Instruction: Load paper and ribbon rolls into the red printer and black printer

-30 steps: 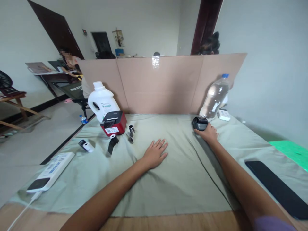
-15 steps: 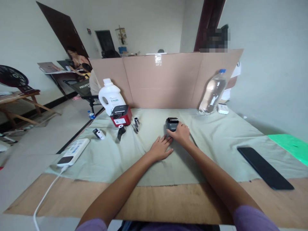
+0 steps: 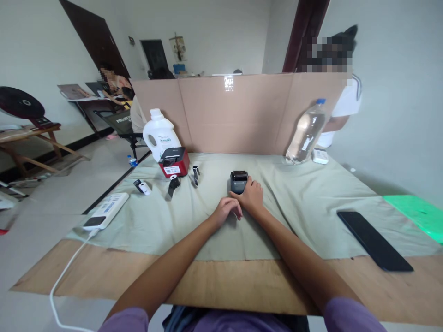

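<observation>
Green cloth [image 3: 194,230] covers most of your table [image 3: 242,290], and a cardboard screen [image 3: 238,110] stands along the far edge.

Your right hand [image 3: 252,197] has its fingers curled and closed on the near right side of the small black printer [image 3: 238,181], which sits on the cloth near the middle of the table. Your left hand [image 3: 227,208] lies just beside the right one, touching it, with the fingers bent together and resting on the cloth; it holds nothing and is just short of the printer.

To the left of the hands, a small dark roll [image 3: 195,171] stands near a black strip piece [image 3: 172,186]. Behind them is a red printer [image 3: 174,162], and a white jug [image 3: 161,134] stands just behind that. Further left lies a small white and black gadget [image 3: 142,186], and then a white power strip [image 3: 105,210] with its cable [image 3: 60,286] running off the table edge.

To the right, a clear bottle [image 3: 306,131] with a blue cap leans near the screen, and a small white box [image 3: 320,157] lies beside it. A black phone [image 3: 374,240] lies flat well apart from your hands, near a green sheet [image 3: 418,214].

One person [image 3: 341,99] stands behind the screen, and another person [image 3: 114,85] sits at a desk far left.
</observation>
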The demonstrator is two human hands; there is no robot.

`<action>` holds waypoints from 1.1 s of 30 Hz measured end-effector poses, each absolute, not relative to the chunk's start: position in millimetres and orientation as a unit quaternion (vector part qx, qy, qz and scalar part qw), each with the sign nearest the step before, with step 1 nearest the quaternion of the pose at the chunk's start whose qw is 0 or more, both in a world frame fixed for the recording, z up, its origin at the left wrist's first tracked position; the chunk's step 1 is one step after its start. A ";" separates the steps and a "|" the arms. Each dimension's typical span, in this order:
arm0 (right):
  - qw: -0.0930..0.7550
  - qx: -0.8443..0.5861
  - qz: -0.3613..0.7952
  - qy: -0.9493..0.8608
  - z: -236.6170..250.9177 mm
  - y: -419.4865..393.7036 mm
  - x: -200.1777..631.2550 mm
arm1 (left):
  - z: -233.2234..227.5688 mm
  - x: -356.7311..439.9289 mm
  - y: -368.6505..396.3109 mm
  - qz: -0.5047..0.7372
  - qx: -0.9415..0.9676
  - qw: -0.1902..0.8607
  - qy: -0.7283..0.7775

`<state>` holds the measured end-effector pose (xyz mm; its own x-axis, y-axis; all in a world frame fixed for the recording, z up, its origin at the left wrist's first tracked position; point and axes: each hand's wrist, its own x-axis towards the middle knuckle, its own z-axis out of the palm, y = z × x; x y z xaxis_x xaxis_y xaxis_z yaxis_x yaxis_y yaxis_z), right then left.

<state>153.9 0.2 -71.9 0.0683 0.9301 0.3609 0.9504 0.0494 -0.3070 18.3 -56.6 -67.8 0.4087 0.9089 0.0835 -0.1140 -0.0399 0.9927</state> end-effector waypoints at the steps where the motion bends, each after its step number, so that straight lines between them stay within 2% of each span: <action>1: 0.246 -0.687 -0.020 -0.684 -73.1 0.6 154.1 | -66.8 15.9 -53.4 0.449 0.572 0.588 0.353; 5: 0.267 -0.682 -0.021 -0.680 -75.8 1.2 153.1 | -57.3 1.9 -27.3 0.532 0.497 0.512 0.455; 10: 0.275 -0.689 -0.013 -0.671 -76.1 1.0 150.8 | -40.4 -10.4 24.7 0.508 0.406 0.500 0.572; 17: 0.278 -0.686 -0.019 -0.673 -72.4 -3.4 151.6 | -41.6 2.8 65.5 0.465 0.412 0.559 0.549; 33: 0.277 -0.689 0.000 -0.670 -71.6 -4.2 150.4 | -53.8 -2.3 65.2 0.445 0.418 0.596 0.522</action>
<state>150.4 -4.2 -71.6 0.1022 0.9231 0.3707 0.9232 0.0508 -0.3810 -2.3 65.2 -53.8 0.0593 0.9667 -0.2491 -0.0947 0.2539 0.9626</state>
